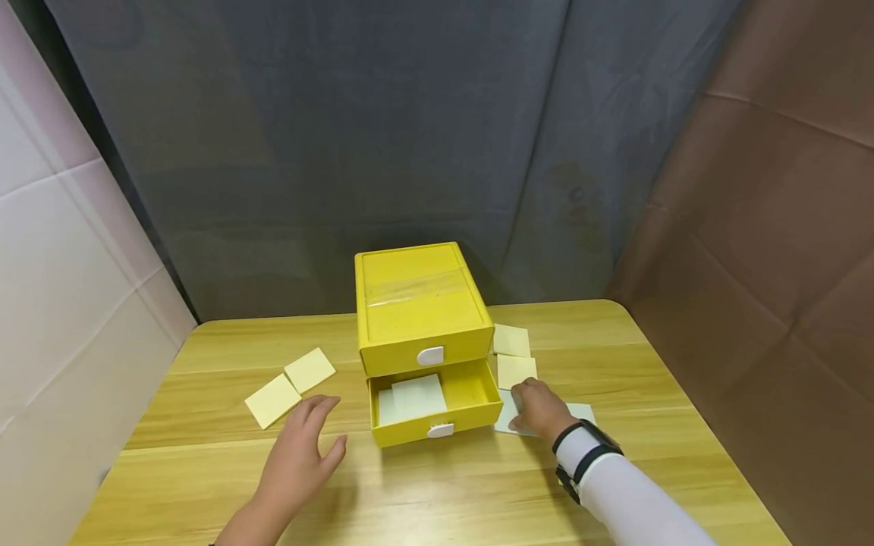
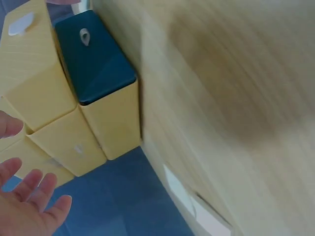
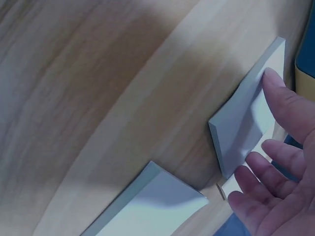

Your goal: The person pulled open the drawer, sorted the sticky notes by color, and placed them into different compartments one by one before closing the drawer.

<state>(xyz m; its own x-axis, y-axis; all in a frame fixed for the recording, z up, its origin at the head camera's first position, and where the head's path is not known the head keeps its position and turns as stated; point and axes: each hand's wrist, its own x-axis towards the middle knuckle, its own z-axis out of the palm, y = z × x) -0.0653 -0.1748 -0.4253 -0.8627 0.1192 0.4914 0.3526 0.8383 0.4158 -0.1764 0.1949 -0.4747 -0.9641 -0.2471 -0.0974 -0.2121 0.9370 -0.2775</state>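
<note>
My right hand reaches over a pale bluish-white sticky note pad to the right of the yellow drawer box. In the right wrist view, the thumb lies over this pad and the other fingers are at its near edge; the pad looks flat on the table. A second pale pad lies beside it, partly behind the wrist in the head view. The left hand hovers left of the pulled-out lower drawer, fingers spread and holding nothing. Inside that drawer lie two whitish pads.
Two pale yellow pads lie on the table's left. Two more yellow pads sit against the box's right side. The upper drawer is closed. A dark curtain hangs behind the wooden table.
</note>
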